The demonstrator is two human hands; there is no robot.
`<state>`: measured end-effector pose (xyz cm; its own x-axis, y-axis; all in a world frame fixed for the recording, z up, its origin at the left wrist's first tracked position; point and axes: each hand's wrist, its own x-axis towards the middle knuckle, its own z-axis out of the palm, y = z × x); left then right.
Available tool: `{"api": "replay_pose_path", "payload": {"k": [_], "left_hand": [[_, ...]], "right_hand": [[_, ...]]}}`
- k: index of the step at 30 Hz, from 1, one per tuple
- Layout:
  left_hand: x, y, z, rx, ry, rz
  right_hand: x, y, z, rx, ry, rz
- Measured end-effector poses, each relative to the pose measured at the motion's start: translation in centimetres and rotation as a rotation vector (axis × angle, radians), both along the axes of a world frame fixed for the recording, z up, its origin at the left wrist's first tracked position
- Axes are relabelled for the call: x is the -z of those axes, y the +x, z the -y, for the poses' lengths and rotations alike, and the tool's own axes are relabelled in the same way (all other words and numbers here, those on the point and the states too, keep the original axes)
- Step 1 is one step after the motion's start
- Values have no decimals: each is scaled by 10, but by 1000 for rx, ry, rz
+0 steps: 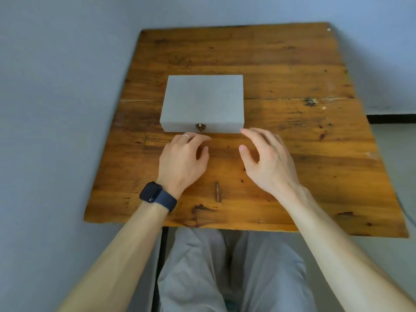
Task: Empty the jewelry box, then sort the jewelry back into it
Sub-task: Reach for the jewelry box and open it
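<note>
Hands relaxed, holding nothing | left hand [183, 161], right hand [267, 158] beside jewelry box [202, 100]

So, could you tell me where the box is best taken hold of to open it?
Probably the front edge of the box, either side of the clasp, coming from the near side. It sits shut and flat with the clasp facing the person, so the hinge is likely at the back.

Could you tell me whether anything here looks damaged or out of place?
Nothing is spilled or askew: the jewelry box sits closed and square. Only the table shows wear: a pale crack across it and a dark gouge near its front edge.
</note>
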<state>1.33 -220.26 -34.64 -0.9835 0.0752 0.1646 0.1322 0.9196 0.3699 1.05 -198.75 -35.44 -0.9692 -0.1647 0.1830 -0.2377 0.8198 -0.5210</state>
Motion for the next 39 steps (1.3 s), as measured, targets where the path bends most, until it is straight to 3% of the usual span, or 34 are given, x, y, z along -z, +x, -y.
{"api": "replay_pose_path", "payload": {"k": [7, 15, 18, 32, 39], "left_hand": [[-13, 3, 11, -112, 90, -180], [-4, -18, 38, -212, 52, 187], [0, -22, 40, -215, 195, 261], [30, 92, 8, -256, 333, 24], [38, 118, 0, -289, 273, -50]], "right_hand": [[2, 8, 9, 49, -92, 102], [4, -2, 23, 9, 110, 201], [2, -9, 26, -7, 126, 179], [27, 88, 31, 266, -159, -55], [30, 109, 45, 412, -74, -99]]}}
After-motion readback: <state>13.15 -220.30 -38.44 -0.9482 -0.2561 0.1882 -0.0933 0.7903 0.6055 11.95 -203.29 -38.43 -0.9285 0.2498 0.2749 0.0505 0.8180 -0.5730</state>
